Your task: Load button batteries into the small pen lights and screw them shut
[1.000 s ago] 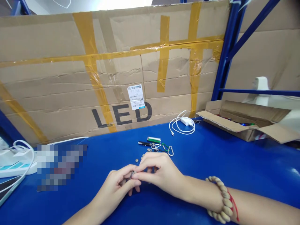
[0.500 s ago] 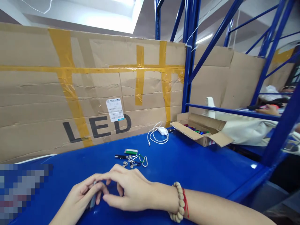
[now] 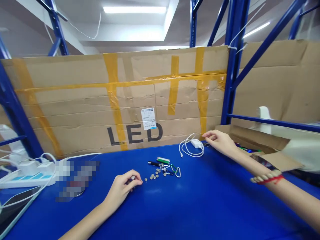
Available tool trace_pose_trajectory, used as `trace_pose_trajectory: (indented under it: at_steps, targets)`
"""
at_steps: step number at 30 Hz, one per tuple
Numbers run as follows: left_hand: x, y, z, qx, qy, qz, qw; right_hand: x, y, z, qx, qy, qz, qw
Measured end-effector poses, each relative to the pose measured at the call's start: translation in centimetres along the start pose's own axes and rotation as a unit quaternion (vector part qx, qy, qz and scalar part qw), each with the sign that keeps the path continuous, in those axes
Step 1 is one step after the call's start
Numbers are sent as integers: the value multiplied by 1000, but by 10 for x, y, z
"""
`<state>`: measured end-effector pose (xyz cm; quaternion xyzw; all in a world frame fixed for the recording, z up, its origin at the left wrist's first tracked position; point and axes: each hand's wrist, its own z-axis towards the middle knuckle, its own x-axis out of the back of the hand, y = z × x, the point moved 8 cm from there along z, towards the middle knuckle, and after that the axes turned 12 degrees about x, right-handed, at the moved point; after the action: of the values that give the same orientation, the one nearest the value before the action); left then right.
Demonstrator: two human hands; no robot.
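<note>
Holding a small silvery piece [image 3: 132,178], the left hand [image 3: 123,183] is closed around it, its grip narrow, with thumb and bent fingers reaching to the right. The piece is at the near side of the tabletop [image 3: 160,213], left of centre, mostly hidden by the fingers; I cannot tell which way its long axis runs. Just beyond the fingertips, to the right, lies one round metal disc [image 3: 146,179], apart from the group of similar discs [image 3: 154,177] farther right.

The right hand [image 3: 221,141] is at the far right, its fingers bent and pointing left, beside the white charger [image 3: 197,143] and its looped cable [image 3: 186,152]. How wide its grip stands, and whether it holds anything, I cannot tell. Its forearm crosses in front of the open cardboard box [image 3: 260,138], in which small coloured items [image 3: 246,149] show.

Between the hands, the green and silver tube [image 3: 163,160] lies with its long axis roughly left to right, its right end slightly nearer. The black tube [image 3: 153,163] lies nearer and to the left, slanting much the same way, its right end by the silver clips [image 3: 165,167]. The green carabiner [image 3: 173,168] and the silver carabiner [image 3: 178,172] lie at the right of this cluster, the silver one's long axis running roughly far to near.
</note>
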<state>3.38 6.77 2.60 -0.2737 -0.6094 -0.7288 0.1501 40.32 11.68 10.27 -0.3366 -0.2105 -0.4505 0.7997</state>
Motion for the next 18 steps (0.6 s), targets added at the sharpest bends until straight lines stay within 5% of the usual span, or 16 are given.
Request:
trace_pose_trajectory:
  at_steps: [8, 15, 18]
  targets:
    - [-2, -5, 3, 18, -10, -6, 1000, -23, -39, -8, 56, -52, -30, 997]
    - [-3, -4, 3, 0, -10, 12, 1000, -64, -128, -22, 170, -116, 26, 978]
    - [-3, -2, 1, -7, -7, 22, 1000, -72, -144, -22, 193, -124, 27, 973]
